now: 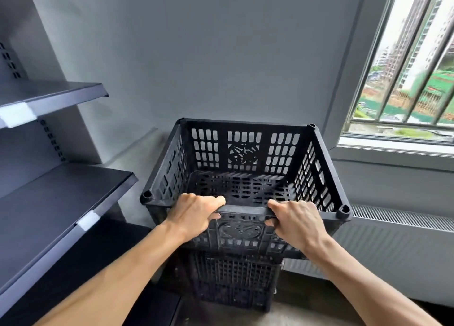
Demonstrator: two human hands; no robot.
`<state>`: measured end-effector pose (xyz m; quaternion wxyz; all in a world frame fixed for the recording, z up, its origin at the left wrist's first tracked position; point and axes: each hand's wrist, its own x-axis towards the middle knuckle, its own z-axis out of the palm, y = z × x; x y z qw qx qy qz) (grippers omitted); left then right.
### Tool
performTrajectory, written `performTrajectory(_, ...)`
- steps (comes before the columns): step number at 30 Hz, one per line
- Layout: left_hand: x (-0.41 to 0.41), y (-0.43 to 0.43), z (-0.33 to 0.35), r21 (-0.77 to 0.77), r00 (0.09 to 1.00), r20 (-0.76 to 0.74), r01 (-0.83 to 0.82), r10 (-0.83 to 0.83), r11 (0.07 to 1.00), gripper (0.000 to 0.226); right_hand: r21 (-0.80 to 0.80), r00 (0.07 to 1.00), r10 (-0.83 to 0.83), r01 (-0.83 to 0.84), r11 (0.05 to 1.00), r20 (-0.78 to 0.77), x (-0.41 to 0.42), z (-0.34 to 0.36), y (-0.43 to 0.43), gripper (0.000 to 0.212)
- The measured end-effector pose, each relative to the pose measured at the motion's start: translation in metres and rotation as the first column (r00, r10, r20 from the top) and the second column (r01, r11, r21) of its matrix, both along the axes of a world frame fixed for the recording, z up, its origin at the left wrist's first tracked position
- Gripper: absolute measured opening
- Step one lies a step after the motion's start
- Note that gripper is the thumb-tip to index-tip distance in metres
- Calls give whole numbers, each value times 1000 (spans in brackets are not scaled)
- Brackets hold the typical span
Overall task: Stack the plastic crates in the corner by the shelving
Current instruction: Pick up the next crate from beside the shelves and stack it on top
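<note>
lower crate (233,279) top hidden behind upper crate (245,153), shelving (49,202) cut off at left edge

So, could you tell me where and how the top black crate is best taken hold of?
Grip the top black crate by its near long rim, coming from the front. That rim is a flat bar with slots below it for fingers. The left hand and right hand hold it there, spaced either side of centre; shelving blocks the left.

Matt black perforated plastic crate (245,153)

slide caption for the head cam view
Both hands, left hand and right hand, grip top crate over lower crate.
</note>
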<state>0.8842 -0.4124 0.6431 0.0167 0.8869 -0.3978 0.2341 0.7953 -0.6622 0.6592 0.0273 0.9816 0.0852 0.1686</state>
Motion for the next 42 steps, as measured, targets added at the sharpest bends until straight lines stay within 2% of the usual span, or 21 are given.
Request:
performTrajectory(13, 90, -35, -15, 29, 992, -106, -70, 73, 997, 18, -1, 998, 15, -16, 1000, -58, 96, -16, -33, 25)
performTrajectory(19, 126, -36, -19, 54, 984, -165, -62, 70, 997, 22, 1, 994, 0, 0, 1000, -105, 129, -21, -30, 30)
performTrajectory(24, 162, -37, -14, 42, 979, -206, 4, 4, 999, 19, -25, 994, -25, 22, 999, -102, 163, -20, -36, 37)
performTrajectory(29, 186, -33, -18, 38, 982, -187, 44, -36, 998, 27, -45, 995, -49, 45, 998, -84, 178, -28, -34, 34)
performTrajectory(36, 201, -28, -26, -4, 987, -150, 52, -52, 999, 21, -103, 993, -78, 68, 992, -88, 195, -29, -31, 40)
performTrajectory(42, 218, -35, -21, -21, 980, -178, 91, -94, 996, 17, -119, 990, -103, 91, 989, -98, 209, -23, -34, 42)
